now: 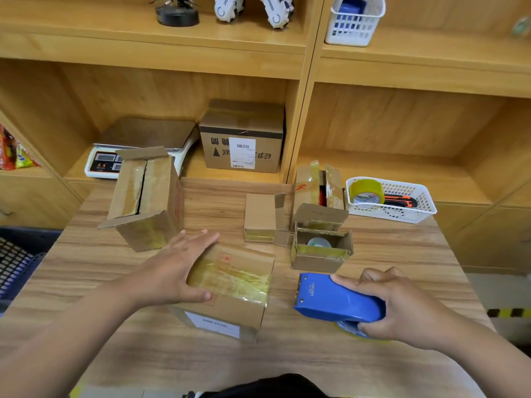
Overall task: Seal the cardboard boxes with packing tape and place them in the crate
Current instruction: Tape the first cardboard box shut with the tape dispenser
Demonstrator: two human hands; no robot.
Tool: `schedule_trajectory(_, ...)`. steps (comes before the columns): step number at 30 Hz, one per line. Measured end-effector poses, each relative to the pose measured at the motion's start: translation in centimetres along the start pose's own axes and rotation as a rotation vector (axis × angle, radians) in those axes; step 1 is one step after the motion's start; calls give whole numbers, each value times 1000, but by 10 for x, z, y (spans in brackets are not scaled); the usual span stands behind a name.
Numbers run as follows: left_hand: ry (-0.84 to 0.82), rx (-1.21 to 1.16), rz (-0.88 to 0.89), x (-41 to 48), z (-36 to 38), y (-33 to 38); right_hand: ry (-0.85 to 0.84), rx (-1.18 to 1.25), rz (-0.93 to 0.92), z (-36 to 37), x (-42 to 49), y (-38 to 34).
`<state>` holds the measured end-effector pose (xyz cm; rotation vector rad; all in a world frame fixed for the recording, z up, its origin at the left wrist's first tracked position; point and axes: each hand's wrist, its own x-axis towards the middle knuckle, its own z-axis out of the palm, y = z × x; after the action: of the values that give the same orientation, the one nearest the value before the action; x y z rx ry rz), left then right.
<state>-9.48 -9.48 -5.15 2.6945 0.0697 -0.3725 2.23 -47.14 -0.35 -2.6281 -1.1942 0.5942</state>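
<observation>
A small cardboard box (230,285) with yellowish tape across its closed top sits on the wooden table (287,354) in front of me. My left hand (178,265) lies flat on the box's left side, fingers straight, thumb on the near edge. My right hand (402,305) grips a blue tape dispenser (336,297) just right of the box, low over the table. An open box (320,248) with a tape roll inside stands behind the dispenser. A larger open box (146,196) lies on its side at the left. The dark crate (17,262) shows at the far left edge.
A small closed box (260,218) and a torn open box (319,185) stand mid-table. A white basket (402,214) with a tape roll and a cutter sits at the right. On the shelf behind are a scale (106,165) and a labelled box (242,136).
</observation>
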Motion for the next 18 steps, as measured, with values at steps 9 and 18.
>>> schedule_trajectory(9,92,78,254,32,29,92,-11,14,-10,6,2,5)
schedule_trajectory(18,-106,286,252,37,36,96,43,-15,-19,12,-3,12)
